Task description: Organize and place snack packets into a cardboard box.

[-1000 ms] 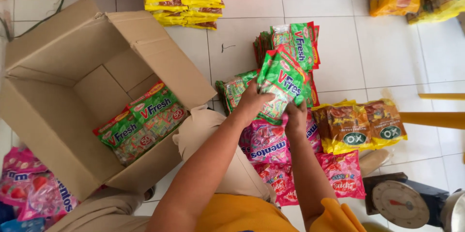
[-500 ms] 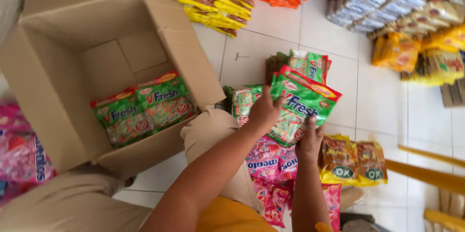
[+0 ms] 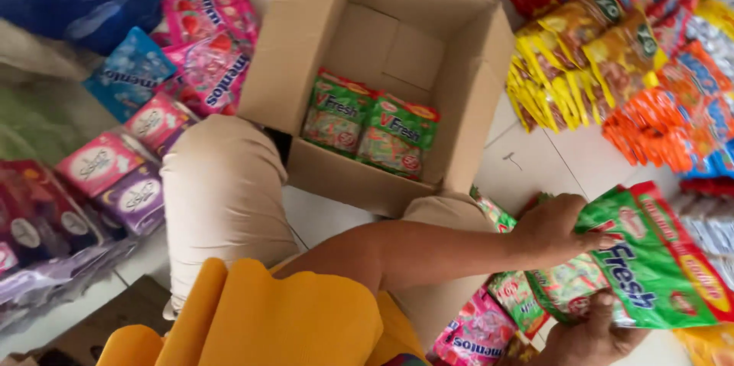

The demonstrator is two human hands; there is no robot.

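Note:
My left hand [image 3: 554, 228] reaches across to the right and grips the top edge of a bundle of green candy packs [image 3: 650, 274]. My right hand [image 3: 592, 335] holds the same bundle from underneath at the bottom edge of the view. More green packs [image 3: 508, 289] lie below the bundle on the floor. An open cardboard box [image 3: 306, 37] stands in front of my knees, with two green candy packs [image 3: 371, 125] lying side by side on its bottom.
Pink and blue candy packs [image 3: 206, 52] and purple and pink packs [image 3: 115, 175] are piled at the left. Yellow, orange and red snack packs [image 3: 604, 60] lie in rows at the right. Pink packs [image 3: 478, 331] lie by my right knee. White tiled floor [image 3: 535, 159] shows between them.
The view has swung, so the box now sits at top centre. Both hands still hold the green bundle, which now shows at the lower right, lifted off the pile.

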